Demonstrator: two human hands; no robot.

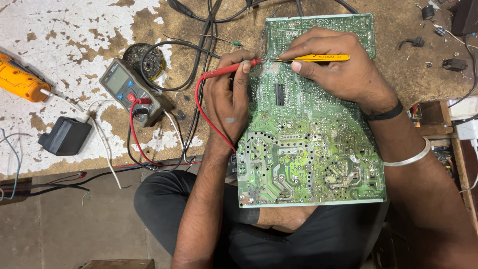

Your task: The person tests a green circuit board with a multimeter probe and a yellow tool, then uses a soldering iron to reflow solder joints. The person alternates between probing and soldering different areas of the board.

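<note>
Pinching a red probe (226, 71), the left hand (230, 97) meets the right hand (338, 69), which grips yellow tweezers (313, 58), over the green circuit board (308, 164) overhanging the workbench's (74, 20) front edge.

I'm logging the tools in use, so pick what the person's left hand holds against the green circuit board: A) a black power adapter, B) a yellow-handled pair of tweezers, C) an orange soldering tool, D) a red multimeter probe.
D: the left hand grips the red multimeter probe with its tip at the green circuit board, while the right hand holds the yellow-handled tweezers.
</note>
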